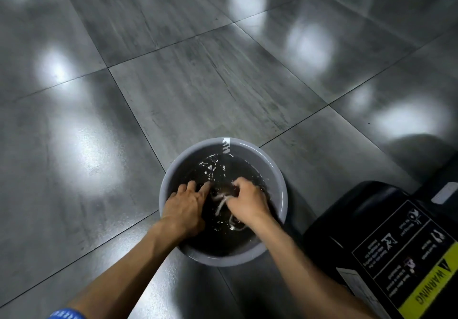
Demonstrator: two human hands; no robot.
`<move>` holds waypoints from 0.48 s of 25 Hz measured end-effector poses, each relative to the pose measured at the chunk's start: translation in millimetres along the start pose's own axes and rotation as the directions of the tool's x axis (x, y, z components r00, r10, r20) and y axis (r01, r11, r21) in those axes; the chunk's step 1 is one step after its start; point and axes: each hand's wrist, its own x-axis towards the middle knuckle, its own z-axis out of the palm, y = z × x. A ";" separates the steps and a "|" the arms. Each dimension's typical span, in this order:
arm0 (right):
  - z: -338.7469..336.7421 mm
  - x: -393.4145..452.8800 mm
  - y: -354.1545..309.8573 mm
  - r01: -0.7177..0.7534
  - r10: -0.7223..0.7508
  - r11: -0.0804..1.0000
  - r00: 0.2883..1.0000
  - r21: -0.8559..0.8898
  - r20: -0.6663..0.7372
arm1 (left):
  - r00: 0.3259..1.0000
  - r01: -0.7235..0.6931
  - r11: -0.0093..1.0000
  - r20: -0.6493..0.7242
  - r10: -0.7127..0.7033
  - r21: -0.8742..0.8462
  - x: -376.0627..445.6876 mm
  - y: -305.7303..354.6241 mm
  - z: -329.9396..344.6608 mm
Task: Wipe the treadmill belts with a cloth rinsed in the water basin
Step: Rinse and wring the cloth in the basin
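Observation:
A round grey water basin (250, 151) stands on the floor, filled with dark, rippling water. Both of my hands are in it. My left hand (184, 207) lies over the left side with its fingers stretched towards the middle, tips at the water. My right hand (247, 201) is curled around a dark wet cloth (220, 198) under the surface; pale frayed strands of the cloth trail out below the hand. Most of the cloth is hidden by water and by my fingers. At lower right is the black end cover of a treadmill (386, 239).
Glossy grey floor tiles (198, 83) spread around the basin and reflect ceiling lights. The treadmill end cover carries a black label with a yellow WARNING strip (431, 286). A strip of white tape (226, 145) marks the basin's far rim.

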 end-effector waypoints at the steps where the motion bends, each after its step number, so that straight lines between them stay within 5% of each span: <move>1: -4.5 -2.3 -4.5 -0.030 0.033 0.965 0.999 0.261 -0.008 | 1.000 -0.005 0.992 0.024 0.008 -0.123 1.4 -0.7 -1.6; 2: -8.6 -5.8 -12.0 -0.028 0.040 0.872 0.999 0.488 -0.013 | 0.999 -0.014 0.948 0.030 0.024 -0.317 4.7 -0.6 -3.4; 5: -19.1 -17.4 -36.9 0.014 -0.124 0.443 0.991 0.897 0.046 | 0.992 -0.128 0.591 -0.112 0.064 -0.797 8.4 3.4 -15.7; 7: -28.1 -18.4 -42.9 -0.068 -0.222 0.158 0.970 0.985 0.102 | 0.978 -0.186 0.297 -0.148 0.146 -0.937 4.9 5.2 -28.9; 8: -31.1 -18.1 -42.4 -0.101 -0.246 0.102 0.961 0.990 0.124 | 0.974 -0.193 0.207 -0.161 0.162 -0.959 2.3 6.3 -36.2; 10: -35.5 -18.5 -39.8 -0.080 -0.198 0.213 0.972 0.974 0.124 | 0.967 -0.238 0.219 -0.211 0.141 -0.946 -0.2 6.2 -43.7; 12: -44.2 -20.6 -35.2 0.028 -0.061 0.640 0.998 0.768 0.015 | 0.954 -0.289 0.398 -0.294 0.050 -0.870 0.7 2.2 -45.2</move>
